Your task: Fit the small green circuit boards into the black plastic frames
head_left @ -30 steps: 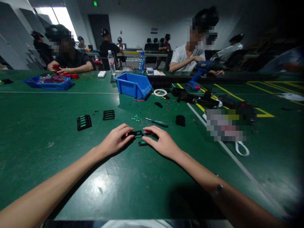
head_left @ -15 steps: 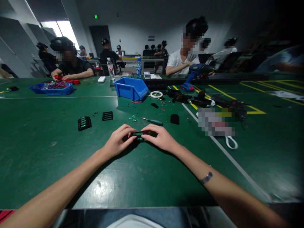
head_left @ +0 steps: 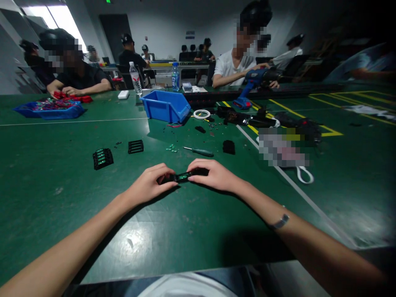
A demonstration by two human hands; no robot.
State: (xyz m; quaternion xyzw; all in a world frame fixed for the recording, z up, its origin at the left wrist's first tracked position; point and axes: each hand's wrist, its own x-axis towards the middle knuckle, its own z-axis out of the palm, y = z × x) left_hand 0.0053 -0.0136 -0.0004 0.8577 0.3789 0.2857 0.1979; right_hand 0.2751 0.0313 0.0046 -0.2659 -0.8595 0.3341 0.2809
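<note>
Between both hands, low over the green table, is a small black plastic frame with a green circuit board (head_left: 183, 177) in it. My left hand (head_left: 153, 179) pinches its left end, and my right hand (head_left: 212, 175) grips the right end; the fingers hide both ends. Beyond the hands lie several small green boards (head_left: 171, 148) and a screwdriver (head_left: 198, 151) with a dark green handle. To the left sit a black slotted frame (head_left: 135, 146) and a black holder with green boards (head_left: 103, 158). A black block-shaped part (head_left: 229, 147) stands beyond my right hand.
A blue bin (head_left: 165, 106) stands at the back centre, beside a white ring (head_left: 201, 114). A blue cordless drill (head_left: 252, 84), dark tools and a pouch with a white strap (head_left: 305, 175) lie right. Across the table, co-workers sit near a blue tray (head_left: 49, 109) of coloured parts.
The black frame has tilted, so the green board now shows inside it between my hands. Both hands still hold its ends. The camera view has shifted slightly.
</note>
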